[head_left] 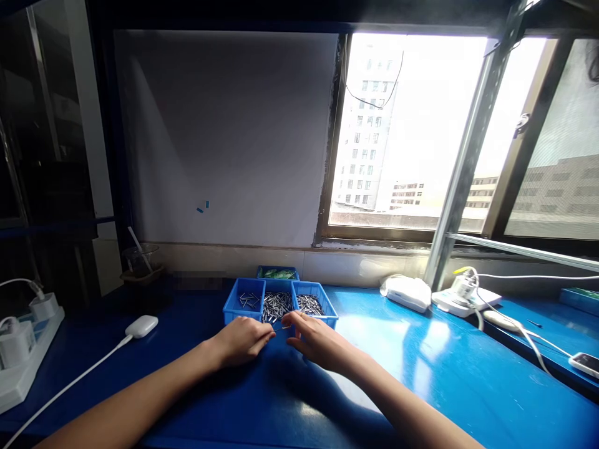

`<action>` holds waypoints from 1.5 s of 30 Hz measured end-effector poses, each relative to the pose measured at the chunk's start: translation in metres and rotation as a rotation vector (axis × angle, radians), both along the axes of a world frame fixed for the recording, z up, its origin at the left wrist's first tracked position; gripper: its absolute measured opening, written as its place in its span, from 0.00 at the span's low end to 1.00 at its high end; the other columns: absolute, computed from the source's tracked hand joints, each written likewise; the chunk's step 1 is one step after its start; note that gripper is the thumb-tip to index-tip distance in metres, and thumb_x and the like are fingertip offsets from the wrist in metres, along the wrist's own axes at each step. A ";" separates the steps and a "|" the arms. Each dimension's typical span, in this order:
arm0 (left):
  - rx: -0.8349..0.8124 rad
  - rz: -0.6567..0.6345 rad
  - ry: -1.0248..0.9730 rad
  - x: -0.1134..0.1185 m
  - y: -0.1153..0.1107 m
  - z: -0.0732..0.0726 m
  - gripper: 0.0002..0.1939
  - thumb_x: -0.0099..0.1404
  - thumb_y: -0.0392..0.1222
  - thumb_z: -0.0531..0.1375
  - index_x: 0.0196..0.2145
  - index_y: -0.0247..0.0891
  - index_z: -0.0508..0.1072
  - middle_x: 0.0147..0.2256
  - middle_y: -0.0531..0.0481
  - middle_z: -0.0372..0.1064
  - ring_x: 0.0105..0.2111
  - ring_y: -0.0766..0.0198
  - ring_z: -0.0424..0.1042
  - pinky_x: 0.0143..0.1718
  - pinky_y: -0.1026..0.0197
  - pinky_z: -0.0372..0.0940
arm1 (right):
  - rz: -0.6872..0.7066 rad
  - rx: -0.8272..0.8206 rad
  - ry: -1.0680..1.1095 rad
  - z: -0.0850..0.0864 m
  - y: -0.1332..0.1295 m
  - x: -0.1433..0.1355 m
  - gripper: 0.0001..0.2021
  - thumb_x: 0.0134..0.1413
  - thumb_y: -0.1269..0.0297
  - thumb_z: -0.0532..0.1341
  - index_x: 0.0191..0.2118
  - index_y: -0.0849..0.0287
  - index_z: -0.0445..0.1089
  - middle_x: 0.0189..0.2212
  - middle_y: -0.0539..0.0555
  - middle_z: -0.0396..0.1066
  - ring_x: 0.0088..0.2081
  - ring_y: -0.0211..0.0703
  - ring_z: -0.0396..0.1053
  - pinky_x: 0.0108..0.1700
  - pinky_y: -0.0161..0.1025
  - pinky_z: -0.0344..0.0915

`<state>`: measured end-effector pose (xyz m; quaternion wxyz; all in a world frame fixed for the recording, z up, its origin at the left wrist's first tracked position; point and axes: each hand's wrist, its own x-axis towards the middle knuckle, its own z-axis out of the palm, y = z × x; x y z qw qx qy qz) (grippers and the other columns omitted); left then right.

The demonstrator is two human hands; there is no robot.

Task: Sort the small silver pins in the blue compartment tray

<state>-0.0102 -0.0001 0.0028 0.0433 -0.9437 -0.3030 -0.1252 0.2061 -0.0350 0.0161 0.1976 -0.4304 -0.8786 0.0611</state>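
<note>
Three blue bins stand side by side: the left bin [232,305] has a few dark metal pins, the middle one many metal pins [277,305], the right bin [330,305] a pile of similar pins. My left hand [244,340] is closed in front of the left bin, its fingertips on something too small to make out. Just right of it, my right hand [309,337] has thumb and forefinger apart, near a tiny thin piece by the front of the middle bin. Whether the fingers touch that piece is unclear.
Behind the bins sits a blue box with green contents [277,274]. A white charger case [141,326] with a cable and a power strip [32,355] lie left. On the right are a white packet [408,293], another power strip [468,299] and cables. A cup [141,259] stands back left.
</note>
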 end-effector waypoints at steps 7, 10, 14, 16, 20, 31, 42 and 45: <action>-0.044 0.040 0.015 0.002 -0.003 0.005 0.11 0.70 0.41 0.50 0.37 0.38 0.71 0.31 0.48 0.74 0.31 0.59 0.73 0.30 0.64 0.60 | 0.015 0.008 -0.039 0.003 -0.002 0.000 0.13 0.64 0.66 0.48 0.48 0.55 0.67 0.35 0.56 0.75 0.36 0.48 0.72 0.36 0.40 0.63; -0.060 0.039 0.001 0.001 -0.001 0.004 0.13 0.71 0.41 0.49 0.39 0.38 0.72 0.31 0.48 0.74 0.32 0.58 0.74 0.31 0.64 0.60 | 0.019 -0.026 -0.003 0.003 -0.004 0.001 0.14 0.63 0.68 0.47 0.51 0.57 0.63 0.35 0.55 0.75 0.35 0.47 0.72 0.34 0.39 0.62; -0.081 0.028 0.014 0.000 0.001 0.003 0.14 0.72 0.42 0.48 0.41 0.40 0.73 0.33 0.48 0.75 0.33 0.57 0.74 0.32 0.64 0.61 | 0.141 -0.058 0.016 0.007 -0.009 0.000 0.12 0.60 0.71 0.49 0.41 0.56 0.70 0.33 0.53 0.75 0.32 0.41 0.70 0.33 0.35 0.62; -0.090 0.041 0.030 0.000 0.000 0.003 0.14 0.72 0.42 0.48 0.42 0.40 0.73 0.33 0.48 0.75 0.34 0.56 0.75 0.32 0.63 0.62 | 0.197 -0.070 0.044 0.009 -0.010 -0.001 0.10 0.57 0.69 0.54 0.39 0.56 0.72 0.32 0.53 0.75 0.32 0.40 0.70 0.34 0.34 0.63; -0.086 0.103 0.058 0.000 -0.002 0.005 0.14 0.70 0.46 0.51 0.46 0.40 0.72 0.35 0.46 0.75 0.36 0.53 0.75 0.33 0.61 0.64 | 0.117 -0.040 0.181 0.010 -0.002 0.002 0.10 0.58 0.63 0.55 0.39 0.57 0.73 0.32 0.53 0.75 0.32 0.41 0.71 0.36 0.36 0.65; -0.131 0.106 0.105 0.000 -0.005 0.007 0.15 0.68 0.46 0.51 0.46 0.40 0.73 0.37 0.44 0.76 0.37 0.51 0.75 0.34 0.60 0.65 | -0.135 0.017 0.141 0.004 0.006 0.009 0.21 0.55 0.65 0.56 0.55 0.55 0.66 0.50 0.57 0.70 0.41 0.47 0.73 0.47 0.44 0.67; -0.149 0.099 0.110 0.000 -0.004 0.009 0.14 0.67 0.45 0.52 0.44 0.41 0.74 0.37 0.44 0.76 0.38 0.51 0.75 0.35 0.60 0.65 | -0.286 -0.032 -0.237 -0.021 -0.001 -0.024 0.20 0.61 0.56 0.51 0.50 0.63 0.67 0.52 0.67 0.66 0.44 0.58 0.72 0.42 0.46 0.67; -0.162 0.098 0.086 -0.001 -0.003 0.007 0.13 0.67 0.45 0.52 0.43 0.41 0.74 0.36 0.44 0.76 0.37 0.51 0.75 0.36 0.60 0.65 | -0.294 -0.003 -0.249 -0.022 -0.004 -0.028 0.18 0.63 0.57 0.49 0.46 0.62 0.69 0.46 0.64 0.71 0.40 0.55 0.74 0.38 0.43 0.68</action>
